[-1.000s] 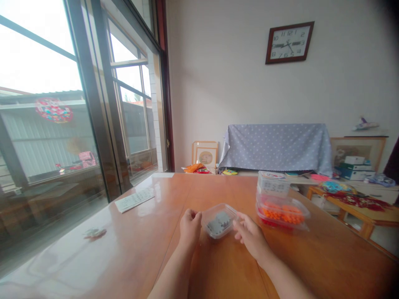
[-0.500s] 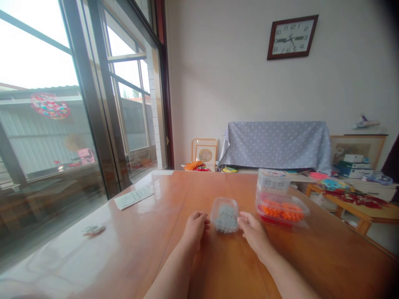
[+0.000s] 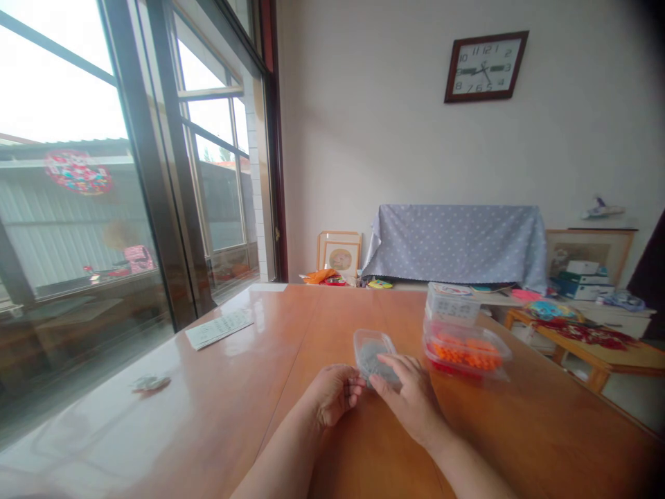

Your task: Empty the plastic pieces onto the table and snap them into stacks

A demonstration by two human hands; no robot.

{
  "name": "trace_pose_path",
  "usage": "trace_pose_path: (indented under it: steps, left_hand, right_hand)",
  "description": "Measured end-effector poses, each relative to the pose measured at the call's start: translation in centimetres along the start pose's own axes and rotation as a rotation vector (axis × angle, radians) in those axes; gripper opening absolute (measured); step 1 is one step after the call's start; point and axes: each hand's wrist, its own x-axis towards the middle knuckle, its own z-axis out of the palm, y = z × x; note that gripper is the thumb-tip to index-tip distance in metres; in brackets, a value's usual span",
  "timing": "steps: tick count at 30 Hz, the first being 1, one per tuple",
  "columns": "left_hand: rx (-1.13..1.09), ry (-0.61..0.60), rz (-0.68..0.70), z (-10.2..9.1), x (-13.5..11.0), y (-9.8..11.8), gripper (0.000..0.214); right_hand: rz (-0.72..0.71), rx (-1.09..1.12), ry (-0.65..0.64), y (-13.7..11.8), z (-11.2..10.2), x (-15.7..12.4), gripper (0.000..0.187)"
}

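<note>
At the near-left corner of the clear tub (image 3: 358, 348), the left hand (image 3: 332, 394) has its fingers curled, touching or just beside the wall; whether they pinch the rim or some small piece, I cannot tell. Over the tub's near-right side lies the right hand (image 3: 413, 398), thumb and fingers spread apart. Half a second ago that hand was at the tub's right edge, leaving the grey pieces (image 3: 370, 352) in view; now it has come across and hides a good share of them. The tub, on the table (image 3: 244, 409), looks slightly turned compared with then, and the two hands sit nearer each other at its near end. To my eye, this means attention has passed from the tub's sides to its near end or its contents, though contact with a piece is not visible. Right of the tub, the container (image 3: 505, 351) of orange pieces (image 3: 457, 350) shows no change, nor does the printed sheet (image 3: 221, 328), well to the tub's left.
</note>
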Motion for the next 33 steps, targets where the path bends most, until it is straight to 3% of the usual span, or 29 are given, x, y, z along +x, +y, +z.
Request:
trace_pose_path:
  steps: [7,20,27,33]
  left_hand:
    - [-0.017,-0.077,-0.046,0.9,-0.5,-0.2,0.010]
    - [0.034,-0.132,0.000,1.4,-0.4,-0.4,0.011]
    - [0.074,-0.099,0.043,1.7,-0.3,-0.8,0.011]
    - [0.100,-0.081,0.045,1.8,-0.4,-0.9,0.012]
  right_hand:
    - [-0.121,-0.051,-0.047,-1.2,0.5,-0.3,0.018]
    - [-0.139,-0.046,-0.050,-1.7,-0.2,-0.1,0.026]
    - [-0.139,-0.032,0.006,-1.7,0.1,-0.1,0.027]
    - [-0.161,-0.010,0.138,-0.9,0.1,0.2,0.025]
